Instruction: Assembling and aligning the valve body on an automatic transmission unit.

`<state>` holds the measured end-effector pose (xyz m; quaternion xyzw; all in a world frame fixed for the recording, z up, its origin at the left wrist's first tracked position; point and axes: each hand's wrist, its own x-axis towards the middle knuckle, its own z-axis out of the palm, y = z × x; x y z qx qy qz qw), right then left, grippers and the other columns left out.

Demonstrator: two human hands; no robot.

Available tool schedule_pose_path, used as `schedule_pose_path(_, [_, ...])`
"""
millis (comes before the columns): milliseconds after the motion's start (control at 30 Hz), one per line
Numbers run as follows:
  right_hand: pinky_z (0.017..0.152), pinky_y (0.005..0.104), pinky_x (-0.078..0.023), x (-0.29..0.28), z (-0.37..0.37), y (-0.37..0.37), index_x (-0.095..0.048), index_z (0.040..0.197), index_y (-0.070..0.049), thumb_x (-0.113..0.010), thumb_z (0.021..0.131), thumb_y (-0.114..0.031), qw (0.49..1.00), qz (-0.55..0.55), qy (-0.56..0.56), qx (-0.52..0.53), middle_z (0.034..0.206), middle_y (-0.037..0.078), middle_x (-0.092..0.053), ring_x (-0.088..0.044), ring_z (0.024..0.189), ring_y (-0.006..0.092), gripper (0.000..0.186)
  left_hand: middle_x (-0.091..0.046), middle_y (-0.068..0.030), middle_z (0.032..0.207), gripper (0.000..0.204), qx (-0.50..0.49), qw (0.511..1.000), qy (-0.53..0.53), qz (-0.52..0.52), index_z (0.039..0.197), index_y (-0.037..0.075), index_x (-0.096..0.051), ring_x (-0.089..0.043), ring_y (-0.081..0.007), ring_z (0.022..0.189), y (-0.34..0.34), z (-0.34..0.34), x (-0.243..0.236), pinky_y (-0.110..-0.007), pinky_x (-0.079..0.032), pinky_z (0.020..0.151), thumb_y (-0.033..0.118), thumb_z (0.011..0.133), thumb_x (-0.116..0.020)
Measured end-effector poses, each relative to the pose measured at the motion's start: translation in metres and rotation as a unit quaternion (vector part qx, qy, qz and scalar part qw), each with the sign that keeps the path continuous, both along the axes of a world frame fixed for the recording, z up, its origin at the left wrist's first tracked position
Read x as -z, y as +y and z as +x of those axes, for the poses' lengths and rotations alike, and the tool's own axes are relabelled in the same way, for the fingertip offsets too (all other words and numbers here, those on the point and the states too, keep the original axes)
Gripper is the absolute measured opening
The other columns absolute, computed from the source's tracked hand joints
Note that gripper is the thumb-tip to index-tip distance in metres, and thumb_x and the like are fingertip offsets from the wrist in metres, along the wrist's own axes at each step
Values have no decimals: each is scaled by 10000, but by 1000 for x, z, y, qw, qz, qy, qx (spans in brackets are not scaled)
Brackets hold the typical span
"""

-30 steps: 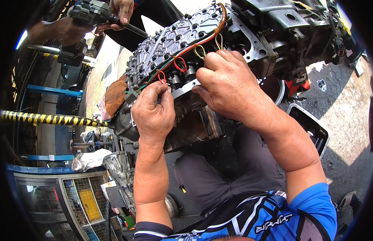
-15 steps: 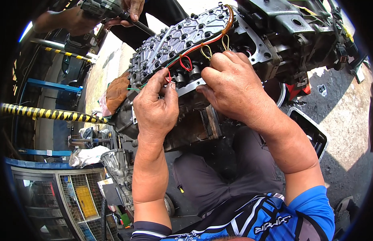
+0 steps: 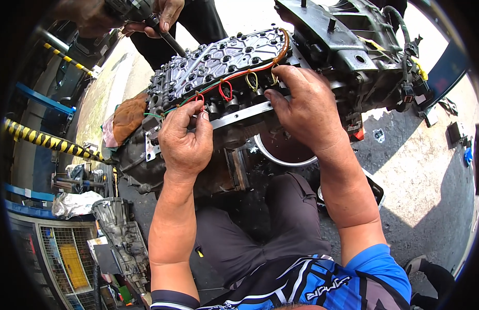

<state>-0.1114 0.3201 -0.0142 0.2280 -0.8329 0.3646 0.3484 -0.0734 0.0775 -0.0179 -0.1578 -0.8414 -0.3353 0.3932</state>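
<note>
Wires (image 3: 260, 67) form 2 red loops (image 3: 230, 92), 2 yellow loops (image 3: 256, 81).

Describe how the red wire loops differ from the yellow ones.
Colour: the red loops are bright red, while the yellow loops are paler.
Place: the red loops sit farther left, one at the left hand; the yellow loops sit farther right, one by the right hand.
Shared: both kinds lie along the bolted plate's near edge.

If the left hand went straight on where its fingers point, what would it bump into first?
Probably the small red wire loop right by the fingertips of the left hand. The bolted metal plate seems to lie beyond, but depth is hard to judge.
</note>
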Motion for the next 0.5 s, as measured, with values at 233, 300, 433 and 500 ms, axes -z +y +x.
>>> schedule_pose_path(233, [777,431,-540,-12,-12,-9,-683,1077,-37,-782,788,-123,998,-1,-65,26,939,181,-692,-680,886,369,318,-717,-99,863,154,-9,999,38,-29,962,27,-707,-674,-231,741,-2,-1,2,-346,-516,736,9,810,-697])
schedule_pose_path(300, [771,420,-544,-15,-12,-7,-688,1073,-32,-775,789,-121,997,-9,-68,23,937,180,-692,-684,880,361,310,-718,-82,852,141,-5,999,40,-24,946,44,-706,-668,-234,741,0,-1,1,-353,-496,757,16,809,-699])
schedule_pose_path(433, [752,396,-546,-22,-7,4,-689,1042,-18,-751,784,-119,997,1,-71,13,931,174,-688,-692,854,336,284,-719,-73,851,144,9,998,44,-37,936,51,-702,-666,-232,740,-1,3,-4,-349,-486,755,12,798,-699])
schedule_pose_path(500, [748,399,-543,-23,-3,7,-681,995,-9,-746,773,-97,997,34,-68,5,919,164,-675,-687,850,338,247,-721,-62,853,149,6,994,43,-97,926,61,-694,-665,-225,739,-1,7,-9,-342,-462,756,14,784,-705])
